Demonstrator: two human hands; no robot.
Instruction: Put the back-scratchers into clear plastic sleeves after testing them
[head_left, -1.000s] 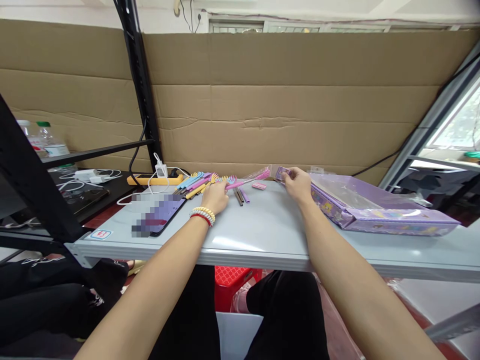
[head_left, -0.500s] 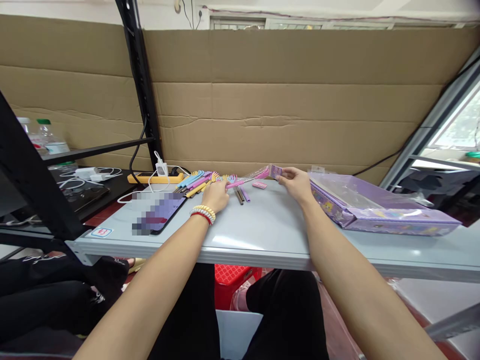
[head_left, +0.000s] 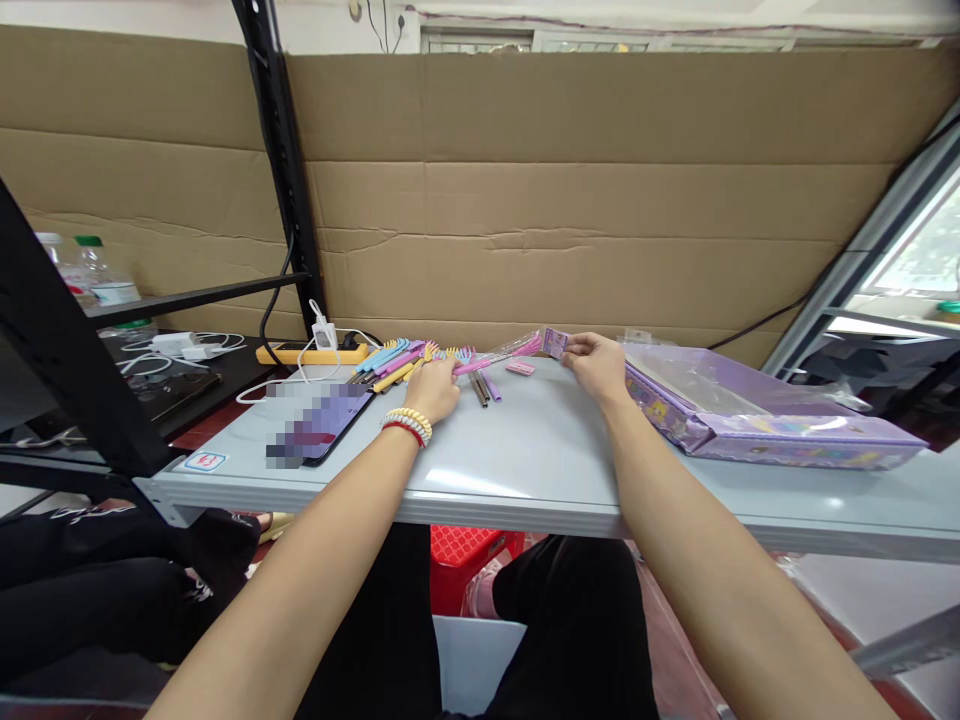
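Between my hands a pink pen (head_left: pixel 525 346) lies in a clear plastic sleeve with a purple printed header (head_left: pixel 555 343). My left hand (head_left: pixel 436 390), with beaded bracelets at the wrist, is closed on the pen's left end. My right hand (head_left: pixel 596 362) pinches the header at its right edge. Left of and behind my left hand are several coloured pens (head_left: pixel 390 365) in blue, purple and yellow. Brown and purple pens (head_left: pixel 480 387) lie just right of it. A small pink piece (head_left: pixel 520 368) rests on the grey table (head_left: pixel 517 450) below the sleeve.
A purple box (head_left: pixel 795 435) with clear plastic stands on the right of the table. On the left lie a phone (head_left: pixel 330 430), a yellow power strip (head_left: pixel 289 355) and white cables. A cardboard panel (head_left: pixel 562 200) closes off the back; a black post (head_left: pixel 281 150) rises at the left.
My right hand has shifted very slightly to the right, and the header now shows more of its printed face. My left hand keeps its hold on the pen.
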